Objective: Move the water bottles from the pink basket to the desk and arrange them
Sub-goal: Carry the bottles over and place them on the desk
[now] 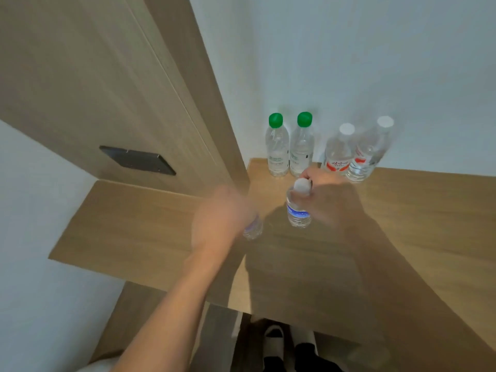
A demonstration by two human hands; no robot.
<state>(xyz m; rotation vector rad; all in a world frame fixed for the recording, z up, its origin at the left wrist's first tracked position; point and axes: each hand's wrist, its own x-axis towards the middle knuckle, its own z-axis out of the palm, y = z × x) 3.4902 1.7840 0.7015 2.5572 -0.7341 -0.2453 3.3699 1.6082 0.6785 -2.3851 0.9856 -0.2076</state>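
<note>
Two clear bottles with green caps (277, 146) (302, 145) stand side by side at the back of the wooden desk (416, 210), near the wall. To their right are two white-capped bottles with red labels (338, 151) (369, 151), the right one blurred. My right hand (331, 200) grips a blue-labelled bottle (298, 210) around its neck, just in front of the green-capped pair. My left hand (222, 213), blurred by motion, is closed on another blue-labelled bottle (252, 228), of which only the lower part shows. The pink basket is out of view.
A tall wooden panel (107, 89) with a black plate (137, 160) rises at the left of the desk. A white wall runs behind. Below the desk's front edge I see my feet in white slippers (273, 336) on the floor.
</note>
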